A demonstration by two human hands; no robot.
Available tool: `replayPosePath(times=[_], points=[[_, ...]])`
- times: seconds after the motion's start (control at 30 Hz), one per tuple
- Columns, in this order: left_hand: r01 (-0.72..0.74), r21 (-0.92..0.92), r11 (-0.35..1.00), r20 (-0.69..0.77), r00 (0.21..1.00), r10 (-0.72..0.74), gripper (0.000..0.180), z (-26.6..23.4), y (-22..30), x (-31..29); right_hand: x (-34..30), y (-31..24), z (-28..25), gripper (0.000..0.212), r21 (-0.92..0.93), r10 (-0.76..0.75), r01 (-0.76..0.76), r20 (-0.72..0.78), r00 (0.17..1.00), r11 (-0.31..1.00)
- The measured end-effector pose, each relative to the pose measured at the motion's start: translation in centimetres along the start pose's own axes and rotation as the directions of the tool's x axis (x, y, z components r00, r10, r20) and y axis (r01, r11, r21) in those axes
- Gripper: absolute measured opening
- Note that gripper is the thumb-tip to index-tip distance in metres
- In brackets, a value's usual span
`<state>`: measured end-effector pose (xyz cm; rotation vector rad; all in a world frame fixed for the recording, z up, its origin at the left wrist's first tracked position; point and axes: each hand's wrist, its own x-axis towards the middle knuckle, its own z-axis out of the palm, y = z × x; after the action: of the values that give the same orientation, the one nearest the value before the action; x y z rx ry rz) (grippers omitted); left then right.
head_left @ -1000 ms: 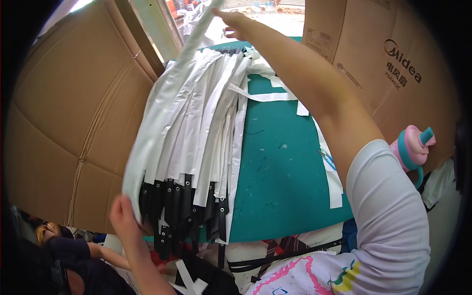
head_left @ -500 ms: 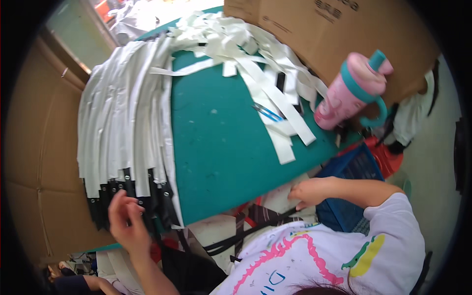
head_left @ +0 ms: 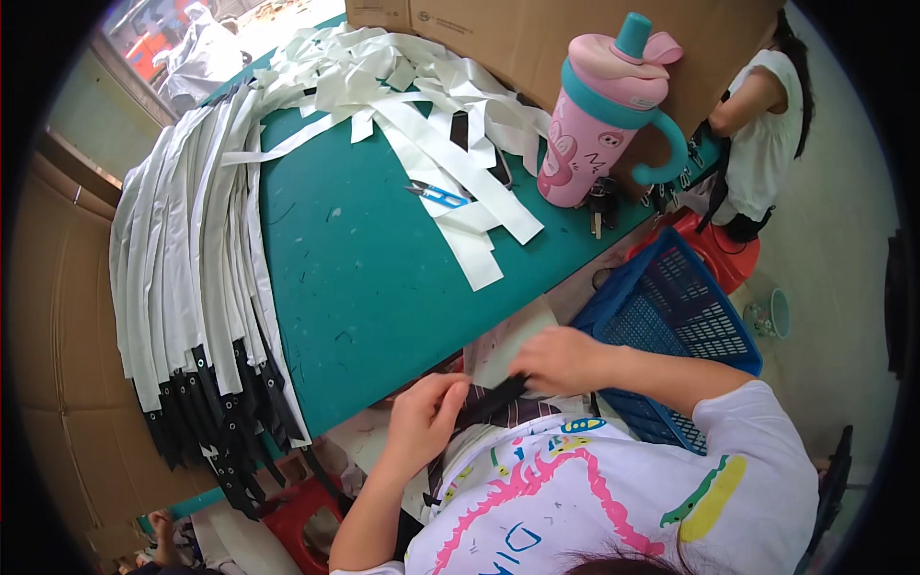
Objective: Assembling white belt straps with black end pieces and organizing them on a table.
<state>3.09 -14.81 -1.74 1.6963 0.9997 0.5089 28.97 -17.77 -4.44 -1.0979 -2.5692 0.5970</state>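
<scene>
Above my lap, a black strap (head_left: 494, 403) stretches between my two hands. My left hand (head_left: 428, 414) closes around its left end, thumb on top. The other end is pinched in my right hand (head_left: 559, 360), near the table's front edge. To the left lies a thick row of white strips (head_left: 182, 249); their black ends (head_left: 230, 422), fitted with metal eyelets, hang over the near edge of the green table (head_left: 355, 278).
Loose white strips (head_left: 402, 77) pile up at the back, with blue thread snips (head_left: 441, 195) on them. A pink tumbler (head_left: 599, 120) and keys (head_left: 602, 206) stand by the right edge. A blue crate (head_left: 671, 316) is below; another person (head_left: 757, 134) sits beyond.
My left hand has left the black strip ends and come right to my lap, taking hold of the black strap. The whole view has shifted, showing more on the right.
</scene>
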Motion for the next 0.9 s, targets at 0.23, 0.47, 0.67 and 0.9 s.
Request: replayPosePath(times=[0.23,0.47,0.67,0.9], points=[[0.513,-0.722,0.464,0.554,0.831,-0.057,0.038,-0.2,5.1,6.6,7.5,-7.7,-2.4,0.011,-0.114,-0.577,0.604,0.199,0.792,0.789],[-0.041,-0.925,0.377,-0.153,0.95,-0.272,0.018,-8.1,6.6,6.7,13.5,-4.2,-8.3,0.014,-0.156,-0.643,0.654,-0.446,0.622,0.74],[-0.14,-0.926,0.352,-0.253,0.92,-0.299,0.019,-9.9,5.5,5.5,15.3,10.2,-16.3,0.038,-0.269,0.69,-0.72,-0.212,0.692,0.639],[-0.08,-0.889,0.451,-0.235,0.924,-0.3,0.018,-9.3,4.4,6.3,15.0,13.4,-13.3,0.044,-0.275,0.749,-0.741,-0.099,0.655,0.612]])
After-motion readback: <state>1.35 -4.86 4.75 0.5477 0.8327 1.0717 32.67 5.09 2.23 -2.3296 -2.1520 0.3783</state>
